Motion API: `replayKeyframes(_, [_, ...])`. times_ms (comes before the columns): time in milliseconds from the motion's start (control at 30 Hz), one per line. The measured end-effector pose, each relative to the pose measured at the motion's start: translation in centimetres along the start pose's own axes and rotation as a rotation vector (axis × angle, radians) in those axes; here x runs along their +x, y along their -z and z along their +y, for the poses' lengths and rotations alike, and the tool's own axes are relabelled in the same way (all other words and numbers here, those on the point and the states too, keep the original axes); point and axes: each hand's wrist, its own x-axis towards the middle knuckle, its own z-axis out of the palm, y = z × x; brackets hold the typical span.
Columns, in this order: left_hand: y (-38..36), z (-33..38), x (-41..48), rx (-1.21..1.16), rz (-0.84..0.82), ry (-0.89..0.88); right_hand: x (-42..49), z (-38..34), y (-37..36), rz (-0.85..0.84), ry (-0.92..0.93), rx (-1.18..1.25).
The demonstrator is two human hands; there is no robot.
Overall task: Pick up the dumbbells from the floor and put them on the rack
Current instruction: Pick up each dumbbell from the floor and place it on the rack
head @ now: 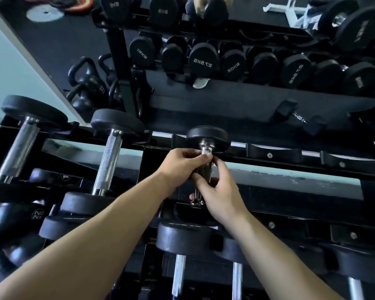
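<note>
Chrome-handled with black rubber heads, a small dumbbell (207, 138) lies front to back across the top tier of a black metal rack (275, 155). Its far head sits at the back rail, and its near end is mostly hidden behind the right wrist. Both bare hands hold its handle. The left hand (182, 163) pinches the handle close to the far head, while the right hand (218, 191) wraps its fingers around the nearer part. To the left on the same tier, two larger dumbbells (108, 156) rest side by side, well apart from the held one. More dumbbells (182, 237) fill the tier below. Behind the rack, a mirror (52, 50) reflects rows of black dumbbells with reversed weight labels, and several kettlebells (85, 83).
</note>
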Motion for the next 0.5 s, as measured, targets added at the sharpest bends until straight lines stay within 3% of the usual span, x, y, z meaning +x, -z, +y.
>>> replayKeyframes(500, [0.9,-0.5,0.3,0.0,0.0,0.05,0.9,0.6,-1.0,-0.001,-0.043,-0.025])
